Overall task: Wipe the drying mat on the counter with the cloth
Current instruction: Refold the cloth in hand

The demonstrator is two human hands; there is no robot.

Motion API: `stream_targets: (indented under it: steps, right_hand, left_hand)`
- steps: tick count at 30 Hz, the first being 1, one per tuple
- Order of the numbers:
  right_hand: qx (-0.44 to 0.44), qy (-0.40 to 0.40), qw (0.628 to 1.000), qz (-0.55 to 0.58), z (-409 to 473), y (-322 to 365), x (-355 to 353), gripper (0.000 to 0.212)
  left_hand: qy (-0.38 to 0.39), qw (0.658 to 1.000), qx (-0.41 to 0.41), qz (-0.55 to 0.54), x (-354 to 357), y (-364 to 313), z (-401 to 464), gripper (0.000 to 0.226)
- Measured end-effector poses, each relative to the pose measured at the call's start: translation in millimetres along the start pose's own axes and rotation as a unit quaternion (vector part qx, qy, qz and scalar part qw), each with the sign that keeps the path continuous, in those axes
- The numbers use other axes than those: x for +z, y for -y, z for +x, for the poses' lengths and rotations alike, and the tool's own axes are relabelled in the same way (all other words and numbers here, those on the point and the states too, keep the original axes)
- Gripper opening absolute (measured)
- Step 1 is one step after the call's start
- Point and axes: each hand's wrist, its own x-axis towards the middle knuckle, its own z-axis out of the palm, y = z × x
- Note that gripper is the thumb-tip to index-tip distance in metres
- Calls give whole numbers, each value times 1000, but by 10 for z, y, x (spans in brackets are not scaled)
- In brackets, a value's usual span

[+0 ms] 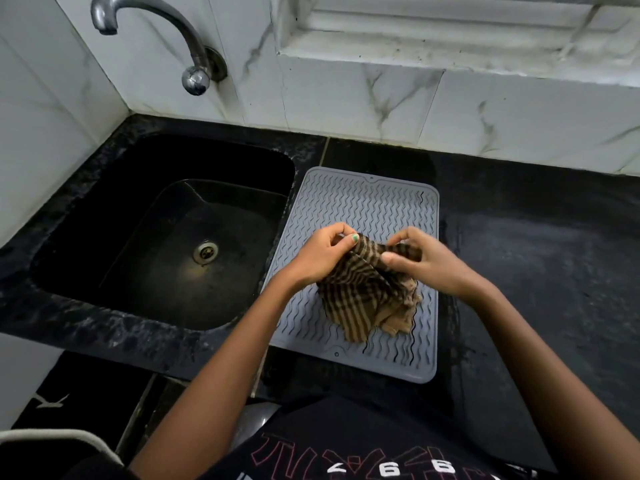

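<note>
Black speckled stone makes up the counter [540,258], polished and faintly streaked, backed by glossy white tiles [346,98] veined in grey. Set into it at the left I see a deep black sink [114,216], rounded at the corners, with a dull metal drain [205,251] in its floor. A curved chrome tap [152,32] arches out of the tiled wall above it.

Just right of the sink lies the drying mat [363,209]: pale grey, rubbery-looking, rectangular with rounded corners and a raised rim, its face covered in rows of wavy ridges. It sits flat on the counter, its left edge just beside the sink's rim.

Over the middle of the mat both hands hold up the cloth [363,292], a soft, limp fabric in brown and tan stripes, bunched and creased. My left hand [320,254] pinches its upper left edge, thumb on top, fingers curled under. My right hand [426,258] grips the upper right part, fingers folded round a gathered fold. Its lower folds hang down toward the ridges of the mat; I cannot tell whether they touch it.

Dark printed fabric of a shirt [363,445] fills the bottom of the view.
</note>
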Motion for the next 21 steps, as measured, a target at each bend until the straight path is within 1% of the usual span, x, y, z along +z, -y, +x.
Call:
stream_targets:
  steps: [2, 3, 4, 5, 6, 7, 8, 9, 11, 12, 13, 14, 15, 17, 18, 19, 21]
  right_hand:
    - [7, 32, 998, -50, 5, 90, 110, 67]
    - [3, 32, 995, -94, 17, 118, 179, 74]
    - [0, 20, 990, -139, 28, 142, 244, 73]
    - [-5, -2, 986, -167, 39, 180, 286, 64]
    - [-15, -28, 985, -168, 48, 229, 296, 50]
    - [-28, -47, 988, -144, 51, 288, 271, 36]
    - [-46, -59, 991, -107, 52, 364, 224, 26]
    - [-65, -69, 993, -67, 46, 450, 160, 21]
    - [-104, -79, 991, 5, 36, 624, 12, 17]
    - [-124, -75, 989, 38, 31, 700, -58, 15]
    - [-136, -62, 986, 72, 34, 755, -130, 13]
    - [-137, -43, 983, 112, 38, 796, -206, 14]
    - [-128, -24, 979, 157, 47, 813, -292, 20]
    - [-96, -15, 969, 228, 100, 749, -466, 29]
    - [-81, -38, 970, 228, 147, 678, -538, 29]
    - [-60, -81, 977, 187, 192, 585, -594, 31]
    - [-12, -165, 985, 43, 250, 391, -657, 50]
  left_hand:
    - [-13, 1000, 13, -1, 36, -23, 41, 22]
    - [-13, 1000, 19, -13, 46, -32, 57, 21]
    - [-11, 999, 26, -29, 51, -38, 69, 21]
    - [-10, 998, 32, -49, 48, -42, 76, 21]
    - [-8, 997, 37, -74, 33, -39, 77, 21]
    - [-2, 994, 40, -99, 13, -22, 71, 22]
    - [8, 992, 39, -117, -17, 9, 59, 29]
    - [28, 992, 29, -123, -49, 50, 44, 42]
    - [92, 992, -13, -90, -89, 123, 19, 73]
    - [120, 990, -36, -66, -82, 155, 9, 78]
    - [139, 987, -57, -53, -69, 178, 10, 71]
    - [154, 984, -74, -55, -55, 181, 13, 56]
    - [163, 981, -84, -67, -49, 157, 12, 41]
    - [187, 975, -83, -86, -85, 90, 12, 27]
    - [204, 972, -78, -92, -126, 47, 19, 24]
    - [220, 968, -72, -96, -167, -9, 22, 22]
    - [240, 965, -55, -84, -244, -143, 29, 17]
